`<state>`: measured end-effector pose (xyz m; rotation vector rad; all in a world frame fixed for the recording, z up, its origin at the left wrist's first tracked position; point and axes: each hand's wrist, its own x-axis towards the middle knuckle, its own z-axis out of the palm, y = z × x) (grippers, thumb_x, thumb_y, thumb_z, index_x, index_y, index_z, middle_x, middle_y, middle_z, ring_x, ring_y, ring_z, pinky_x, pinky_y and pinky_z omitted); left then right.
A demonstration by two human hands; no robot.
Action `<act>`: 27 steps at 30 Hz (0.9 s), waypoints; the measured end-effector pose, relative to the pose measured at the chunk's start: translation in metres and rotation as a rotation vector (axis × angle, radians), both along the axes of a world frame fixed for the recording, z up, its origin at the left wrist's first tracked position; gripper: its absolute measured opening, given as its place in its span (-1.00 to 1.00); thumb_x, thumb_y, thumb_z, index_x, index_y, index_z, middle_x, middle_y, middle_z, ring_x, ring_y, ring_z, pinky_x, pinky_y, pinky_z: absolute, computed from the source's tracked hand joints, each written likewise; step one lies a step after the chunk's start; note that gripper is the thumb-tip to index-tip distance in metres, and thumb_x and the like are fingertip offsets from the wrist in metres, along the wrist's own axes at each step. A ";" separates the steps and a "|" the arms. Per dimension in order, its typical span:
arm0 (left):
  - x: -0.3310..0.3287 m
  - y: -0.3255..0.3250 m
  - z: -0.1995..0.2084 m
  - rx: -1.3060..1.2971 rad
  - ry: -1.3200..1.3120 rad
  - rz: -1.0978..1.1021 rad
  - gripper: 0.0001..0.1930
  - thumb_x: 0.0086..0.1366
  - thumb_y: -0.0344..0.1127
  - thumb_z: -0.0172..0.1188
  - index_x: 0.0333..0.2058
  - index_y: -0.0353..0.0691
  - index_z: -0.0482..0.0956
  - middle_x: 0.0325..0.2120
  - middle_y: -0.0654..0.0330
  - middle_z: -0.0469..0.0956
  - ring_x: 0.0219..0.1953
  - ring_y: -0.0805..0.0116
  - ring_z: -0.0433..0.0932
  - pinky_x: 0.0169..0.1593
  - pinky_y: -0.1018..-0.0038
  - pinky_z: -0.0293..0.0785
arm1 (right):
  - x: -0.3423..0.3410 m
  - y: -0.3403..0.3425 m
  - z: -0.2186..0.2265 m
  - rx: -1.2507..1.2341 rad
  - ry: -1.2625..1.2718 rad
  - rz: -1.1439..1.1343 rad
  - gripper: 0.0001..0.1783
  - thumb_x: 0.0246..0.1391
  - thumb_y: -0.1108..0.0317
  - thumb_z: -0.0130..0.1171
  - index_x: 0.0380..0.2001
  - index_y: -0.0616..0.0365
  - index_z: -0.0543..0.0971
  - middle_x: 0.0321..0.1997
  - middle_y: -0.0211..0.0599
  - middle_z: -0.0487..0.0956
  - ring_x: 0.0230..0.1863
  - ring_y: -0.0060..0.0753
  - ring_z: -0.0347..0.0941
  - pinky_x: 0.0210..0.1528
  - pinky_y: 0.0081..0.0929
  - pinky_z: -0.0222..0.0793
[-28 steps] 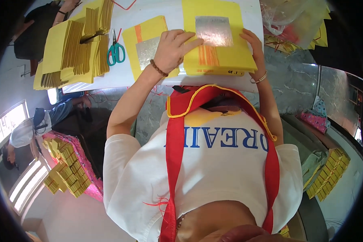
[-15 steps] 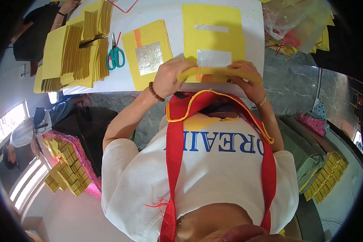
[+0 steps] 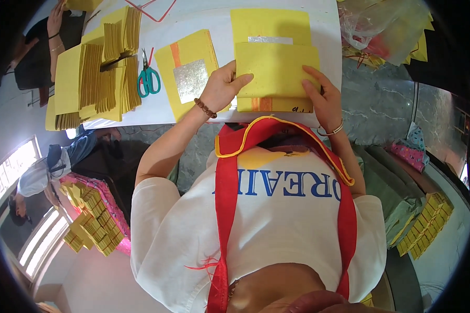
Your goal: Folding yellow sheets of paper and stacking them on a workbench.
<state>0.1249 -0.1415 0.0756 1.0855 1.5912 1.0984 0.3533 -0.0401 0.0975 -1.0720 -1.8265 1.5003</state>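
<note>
A yellow paper sheet (image 3: 277, 70) lies nearly flat in front of me, over other yellow paper (image 3: 270, 22) with a silver patch (image 3: 270, 39) partly showing. My left hand (image 3: 222, 89) grips its left edge, thumb on top. At the right edge, my right hand (image 3: 325, 99) holds the sheet between thumb and fingers. Below the sheet's near edge shows a yellow strip with an orange band (image 3: 261, 105) and dark handwriting. Beside my left hand lies another yellow paper stack (image 3: 185, 49) bearing a silver square (image 3: 190, 81) and an orange stripe.
Teal-handled scissors (image 3: 149, 82) lie on the white table (image 3: 193, 15), next to piled bundles of folded yellow paper (image 3: 68, 83). A clear plastic bag (image 3: 373, 26) sits at the far right. Another person's hand (image 3: 55, 21) is at the far left. Yellow bundles (image 3: 94, 221) sit on pink cloth.
The yellow paper, held up edge-on before, now lies down over the silver rectangle. Both hands have turned with it and hold its sides. The other person's hand has shifted left.
</note>
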 end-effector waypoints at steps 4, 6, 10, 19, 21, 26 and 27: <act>0.005 0.003 0.016 -0.122 -0.235 0.090 -0.66 0.20 -0.40 0.11 -0.08 -0.38 0.31 -0.49 0.21 0.55 -0.54 0.59 0.47 -0.49 0.61 0.36 | -0.001 0.002 -0.004 -0.035 -0.086 -0.053 -0.66 0.00 0.31 0.15 -0.11 0.14 0.53 -0.20 -0.15 0.58 -0.19 -0.48 0.49 -0.13 -0.60 0.34; 0.004 0.004 0.017 -0.130 -0.248 0.081 -0.64 0.20 -0.40 0.11 -0.06 -0.38 0.26 -0.49 0.19 0.55 -0.54 0.61 0.47 -0.50 0.64 0.35 | -0.002 0.004 -0.008 -0.033 -0.092 -0.055 -0.65 -0.01 0.31 0.15 -0.11 0.13 0.53 -0.21 -0.13 0.58 -0.21 -0.47 0.50 -0.13 -0.60 0.35; 0.006 0.006 0.021 -0.120 -0.262 0.105 -0.61 0.20 -0.41 0.11 -0.04 -0.37 0.20 -0.51 0.19 0.54 -0.57 0.64 0.44 -0.52 0.67 0.31 | -0.004 0.005 -0.008 -0.049 -0.114 -0.063 -0.64 -0.03 0.30 0.15 -0.11 0.14 0.54 -0.18 -0.12 0.58 -0.19 -0.42 0.51 -0.11 -0.58 0.35; -0.005 0.007 0.038 0.071 0.204 0.207 -0.58 0.16 -0.38 0.16 -0.03 -0.28 0.27 -0.57 0.21 0.48 -0.56 0.55 0.40 -0.50 0.58 0.30 | -0.006 0.007 -0.010 -0.046 -0.134 -0.062 -0.64 -0.01 0.34 0.13 -0.10 0.19 0.52 -0.16 -0.19 0.56 -0.19 -0.50 0.46 -0.10 -0.61 0.33; -0.001 0.011 0.050 0.154 0.405 0.206 -0.61 0.11 -0.39 0.17 -0.06 -0.27 0.35 -0.45 0.14 0.49 -0.45 0.38 0.45 -0.38 0.48 0.36 | -0.006 0.007 -0.008 -0.076 -0.145 -0.046 -0.64 0.01 0.38 0.12 -0.07 0.23 0.50 -0.15 -0.26 0.55 -0.19 -0.60 0.41 -0.11 -0.66 0.31; 0.040 0.032 0.050 0.484 0.946 -0.235 -0.55 0.10 -0.25 0.17 -0.01 -0.20 0.37 -0.08 0.07 0.41 0.00 0.11 0.34 0.01 0.26 0.26 | -0.007 0.006 -0.007 -0.094 -0.173 -0.051 -0.64 0.01 0.39 0.11 -0.07 0.24 0.50 -0.14 -0.26 0.54 -0.17 -0.60 0.41 -0.09 -0.64 0.31; 0.046 0.037 0.045 0.470 1.014 -0.262 -0.53 0.11 -0.18 0.16 0.00 -0.19 0.37 -0.02 0.07 0.36 0.05 0.13 0.30 0.05 0.25 0.22 | -0.007 0.006 -0.008 -0.094 -0.171 -0.053 -0.64 0.01 0.39 0.11 -0.07 0.24 0.50 -0.14 -0.26 0.54 -0.17 -0.60 0.41 -0.09 -0.64 0.31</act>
